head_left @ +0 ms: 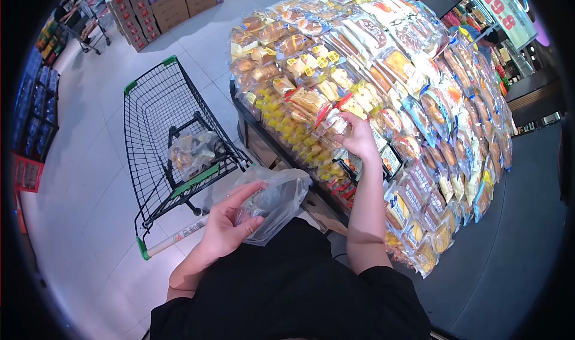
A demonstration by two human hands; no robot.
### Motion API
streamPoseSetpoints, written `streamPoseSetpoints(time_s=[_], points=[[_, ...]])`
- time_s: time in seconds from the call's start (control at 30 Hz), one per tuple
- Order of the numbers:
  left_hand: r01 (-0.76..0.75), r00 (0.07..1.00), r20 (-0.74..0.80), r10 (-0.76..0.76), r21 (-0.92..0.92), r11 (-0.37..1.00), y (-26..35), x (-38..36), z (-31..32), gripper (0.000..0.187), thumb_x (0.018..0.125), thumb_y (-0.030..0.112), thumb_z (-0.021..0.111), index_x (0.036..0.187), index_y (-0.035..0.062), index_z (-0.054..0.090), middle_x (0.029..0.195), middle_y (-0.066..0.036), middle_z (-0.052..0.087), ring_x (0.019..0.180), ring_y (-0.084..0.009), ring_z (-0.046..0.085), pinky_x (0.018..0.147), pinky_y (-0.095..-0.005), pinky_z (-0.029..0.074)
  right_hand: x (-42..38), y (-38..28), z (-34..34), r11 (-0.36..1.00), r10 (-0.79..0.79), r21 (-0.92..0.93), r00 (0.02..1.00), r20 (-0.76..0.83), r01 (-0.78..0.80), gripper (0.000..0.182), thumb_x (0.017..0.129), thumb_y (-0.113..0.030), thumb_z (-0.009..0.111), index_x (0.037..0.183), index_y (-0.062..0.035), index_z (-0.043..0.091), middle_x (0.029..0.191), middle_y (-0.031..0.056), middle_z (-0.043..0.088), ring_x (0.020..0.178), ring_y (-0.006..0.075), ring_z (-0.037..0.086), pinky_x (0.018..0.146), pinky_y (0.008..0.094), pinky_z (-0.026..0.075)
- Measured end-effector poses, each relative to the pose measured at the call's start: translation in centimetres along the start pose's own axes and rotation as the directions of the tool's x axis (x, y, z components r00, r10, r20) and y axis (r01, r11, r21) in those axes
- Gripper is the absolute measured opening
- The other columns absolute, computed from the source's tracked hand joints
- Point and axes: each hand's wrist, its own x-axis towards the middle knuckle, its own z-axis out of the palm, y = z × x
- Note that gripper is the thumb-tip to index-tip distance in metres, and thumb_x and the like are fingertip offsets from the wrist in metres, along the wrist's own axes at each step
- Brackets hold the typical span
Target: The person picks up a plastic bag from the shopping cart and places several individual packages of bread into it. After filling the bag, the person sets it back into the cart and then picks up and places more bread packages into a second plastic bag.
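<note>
My left hand (230,220) grips a clear plastic bag (278,205), its mouth spread open in front of my body. Out over the bread display (383,58), my right hand (357,137) has its fingers closed on a clear-wrapped bread pack (331,125) with red on its wrapping. Around that pack lie other wrapped breads and a row of small yellow packs (281,121). A black-framed price sign (390,162) stands just beyond my right wrist.
A shopping cart (165,112) with green corners stands at the left, holding a plastic bag of goods (194,154). Stacked cartons (173,10) are behind it. Shelves (39,112) line the far left, and another cart (87,28) is at the upper left.
</note>
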Motion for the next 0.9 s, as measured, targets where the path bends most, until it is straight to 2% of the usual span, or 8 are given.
streamPoseSetpoints(time_s=[0.17,0.23,0.43,0.67,0.77,0.83,0.87,0.9], points=[[0.004,1.0,0.004,-0.004,0.015,1.0,0.0,0.0,-0.1,0.061,0.087,-0.002,0.07,0.144,0.0004,0.049,0.142,-0.013,0.052,0.136,-0.0236,0.044,0.115,-0.0351,0.029,-0.9,-2.7,0.1,0.99,0.009,-0.138,1.0,0.024,-0.006,0.078,0.063,-0.019,0.086,0.132,-0.004,0.054,0.115,0.0191,0.068,0.108,0.0326,0.065,0.095,0.0405,0.05],[-0.002,1.0,0.006,0.002,0.011,1.0,-0.1,0.0,-0.1,0.061,0.087,-0.002,0.07,0.144,0.0003,0.049,0.142,-0.013,0.052,0.136,-0.024,0.044,0.115,-0.0354,0.029,-0.7,-2.3,0.9,0.96,0.009,-0.281,1.0,-0.016,-0.013,0.085,0.062,-0.021,0.088,0.136,-0.0042,0.049,0.12,0.0213,0.066,0.113,0.0369,0.062,0.097,0.0439,0.049],[0.004,1.0,0.004,-0.004,-0.003,1.0,0.3,-0.1,0.2,0.06,0.086,-0.003,0.069,0.143,-0.0003,0.049,0.143,-0.014,0.052,0.137,-0.0241,0.044,0.115,-0.0356,0.029,-0.5,-2.4,1.5,0.949,0.026,-0.311,0.997,-0.07,-0.047,0.086,0.062,-0.021,0.088,0.136,-0.0035,0.048,0.121,0.0223,0.065,0.115,0.0375,0.061,0.099,0.0442,0.048],[-0.014,1.0,-0.003,0.014,0.03,0.999,0.2,-0.3,0.1,0.06,0.087,-0.004,0.069,0.143,-0.0007,0.049,0.143,-0.014,0.052,0.137,-0.0238,0.044,0.115,-0.0352,0.029,-1.2,-2.7,-0.8,0.986,-0.019,-0.168,0.997,-0.076,0.006,0.085,0.061,-0.025,0.09,0.135,-0.0018,0.054,0.127,0.0213,0.063,0.12,0.034,0.059,0.103,0.0417,0.046],[-0.014,1.0,0.001,0.014,0.029,0.999,0.1,-0.4,0.2,0.059,0.087,-0.004,0.068,0.143,-0.0008,0.049,0.143,-0.014,0.052,0.137,-0.024,0.044,0.115,-0.0351,0.03,0.9,0.1,-1.4,0.998,-0.055,-0.044,0.976,-0.21,0.046,0.083,0.065,-0.032,0.091,0.133,-0.0003,0.056,0.131,0.0205,0.061,0.123,0.0314,0.057,0.105,0.0392,0.045],[-0.002,1.0,-0.002,0.002,0.007,1.0,0.1,-0.4,0.3,0.059,0.087,-0.004,0.068,0.143,-0.0009,0.049,0.143,-0.014,0.051,0.136,-0.0242,0.044,0.115,-0.0352,0.03,2.9,2.4,-1.3,0.998,-0.046,0.031,0.958,-0.284,0.057,0.088,0.069,-0.048,0.086,0.134,0.002,0.056,0.132,0.022,0.059,0.125,0.0348,0.055,0.109,0.041,0.041],[-0.003,1.0,0.0,0.003,0.007,1.0,0.1,-0.4,0.3,0.059,0.087,-0.004,0.068,0.143,-0.0009,0.049,0.143,-0.014,0.051,0.136,-0.0242,0.044,0.115,-0.0352,0.03,3.6,3.5,-1.1,0.998,-0.055,-0.018,0.958,-0.281,0.052,0.08,0.084,-0.058,0.071,0.133,0.0031,0.057,0.134,0.0234,0.058,0.128,0.0363,0.053,0.109,0.0418,0.04],[-0.003,1.0,0.002,0.003,0.0,1.0,0.1,-0.4,0.4,0.059,0.087,-0.003,0.069,0.143,-0.0009,0.049,0.143,-0.014,0.051,0.136,-0.0242,0.044,0.115,-0.0352,0.03,4.1,3.8,-0.8,0.998,-0.056,-0.019,0.957,-0.283,0.053,0.08,0.084,-0.058,0.071,0.133,0.0031,0.057,0.134,0.0234,0.058,0.128,0.0363,0.053,0.109,0.0418,0.04]])
